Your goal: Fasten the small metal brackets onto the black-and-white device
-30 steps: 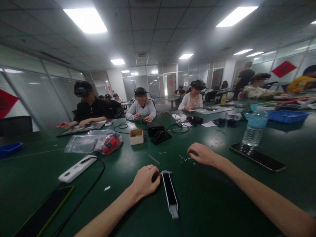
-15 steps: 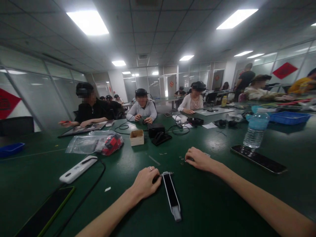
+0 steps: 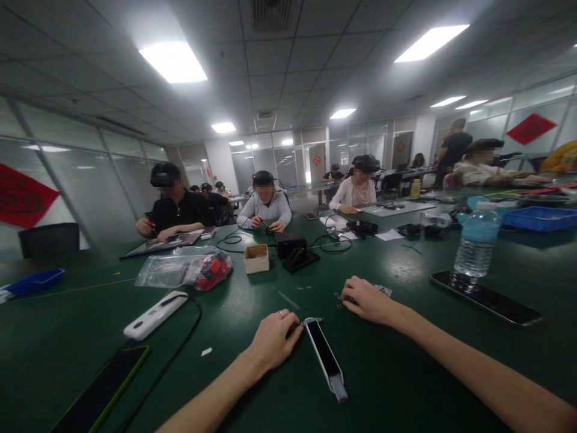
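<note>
My left hand (image 3: 276, 340), with a ring on one finger, rests on the green table. Its fingers are curled, and their tips meet at the upper end of a slim device (image 3: 325, 355) with a white frame and a long black face. Whatever lies between those fingertips is too small to make out. The device lies flat, its grey end towards me. Further right, my right hand (image 3: 367, 300) is bent down to the tabletop with its fingers closed together. Several tiny ring-like pieces (image 3: 337, 296) lie by its fingertips. Anything under those fingers is hidden.
A phone (image 3: 487, 297) and a water bottle (image 3: 474, 243) stand at right. On the left are a white power strip (image 3: 155, 316), a green-edged phone (image 3: 103, 391) and a plastic bag (image 3: 180, 267). A small box (image 3: 256, 260) sits ahead. Several people work around the table.
The whole view has shifted, with things now a little further right and lower. Both hands keep nearly the same places beside the device and the tiny rings.
</note>
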The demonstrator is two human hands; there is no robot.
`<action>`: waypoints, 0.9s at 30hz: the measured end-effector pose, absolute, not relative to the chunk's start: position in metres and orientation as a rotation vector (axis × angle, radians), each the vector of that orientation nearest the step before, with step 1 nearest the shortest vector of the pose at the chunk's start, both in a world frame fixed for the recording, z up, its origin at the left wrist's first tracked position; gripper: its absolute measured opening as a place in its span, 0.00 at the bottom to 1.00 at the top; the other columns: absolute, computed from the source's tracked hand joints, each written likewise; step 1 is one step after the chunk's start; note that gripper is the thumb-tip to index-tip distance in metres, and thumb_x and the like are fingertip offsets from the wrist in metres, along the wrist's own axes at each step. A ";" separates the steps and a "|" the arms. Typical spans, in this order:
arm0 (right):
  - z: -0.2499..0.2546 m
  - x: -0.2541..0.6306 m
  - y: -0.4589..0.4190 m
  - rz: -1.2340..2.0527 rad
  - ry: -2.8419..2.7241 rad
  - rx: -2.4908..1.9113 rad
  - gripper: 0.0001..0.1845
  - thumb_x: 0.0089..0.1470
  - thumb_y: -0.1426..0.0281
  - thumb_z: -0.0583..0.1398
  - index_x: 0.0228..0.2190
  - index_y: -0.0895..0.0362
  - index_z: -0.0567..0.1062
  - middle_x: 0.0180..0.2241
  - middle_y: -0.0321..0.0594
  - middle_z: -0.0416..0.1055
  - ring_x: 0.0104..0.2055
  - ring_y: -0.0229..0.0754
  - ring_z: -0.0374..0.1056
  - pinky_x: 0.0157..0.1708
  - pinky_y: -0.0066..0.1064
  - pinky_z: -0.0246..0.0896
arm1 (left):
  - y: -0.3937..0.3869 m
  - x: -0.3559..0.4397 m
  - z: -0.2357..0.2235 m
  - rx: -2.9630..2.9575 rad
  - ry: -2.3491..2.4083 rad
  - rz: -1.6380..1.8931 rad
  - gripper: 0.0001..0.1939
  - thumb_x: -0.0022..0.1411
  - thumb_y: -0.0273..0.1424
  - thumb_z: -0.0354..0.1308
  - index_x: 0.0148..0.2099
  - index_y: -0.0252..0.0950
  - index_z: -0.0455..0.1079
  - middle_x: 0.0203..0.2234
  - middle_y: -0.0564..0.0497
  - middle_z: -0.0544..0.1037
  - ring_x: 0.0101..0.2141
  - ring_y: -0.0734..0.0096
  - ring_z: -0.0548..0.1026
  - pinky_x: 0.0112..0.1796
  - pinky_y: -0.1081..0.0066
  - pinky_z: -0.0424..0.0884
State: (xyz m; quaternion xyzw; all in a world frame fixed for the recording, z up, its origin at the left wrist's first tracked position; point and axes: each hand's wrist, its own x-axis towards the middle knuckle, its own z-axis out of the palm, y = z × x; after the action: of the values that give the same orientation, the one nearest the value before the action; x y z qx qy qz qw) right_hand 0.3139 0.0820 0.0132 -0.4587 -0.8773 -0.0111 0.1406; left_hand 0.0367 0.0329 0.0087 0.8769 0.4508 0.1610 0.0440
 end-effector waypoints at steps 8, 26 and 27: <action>0.008 0.313 0.085 0.049 -2.444 -1.399 0.09 0.53 0.68 0.54 0.29 0.58 0.74 0.34 0.46 0.68 0.36 0.46 0.63 0.35 0.37 0.59 | 0.032 0.035 0.009 2.653 1.347 0.502 0.09 0.65 0.34 0.46 0.39 0.37 0.65 0.33 0.52 0.70 0.31 0.72 0.68 0.33 0.73 0.63; 0.014 0.296 0.069 0.030 -2.435 -1.289 0.07 0.55 0.71 0.52 0.30 0.59 0.69 0.33 0.44 0.67 0.35 0.43 0.60 0.36 0.36 0.57 | 0.031 0.033 0.010 2.673 1.237 0.547 0.09 0.66 0.29 0.44 0.43 0.38 0.66 0.36 0.52 0.70 0.36 0.73 0.69 0.38 0.73 0.65; 0.015 0.294 0.067 0.037 -2.432 -1.255 0.07 0.55 0.71 0.52 0.31 0.59 0.69 0.33 0.43 0.67 0.35 0.43 0.60 0.36 0.36 0.57 | 0.031 0.033 0.011 2.674 1.228 0.553 0.09 0.66 0.29 0.44 0.43 0.38 0.66 0.37 0.52 0.70 0.36 0.73 0.69 0.38 0.73 0.65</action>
State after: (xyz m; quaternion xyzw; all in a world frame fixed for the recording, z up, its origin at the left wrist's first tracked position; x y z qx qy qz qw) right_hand 0.2941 0.0674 0.0145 -0.4491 -0.8705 0.0132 0.2009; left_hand 0.0333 0.0311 0.0109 0.8906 0.4092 0.1843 0.0738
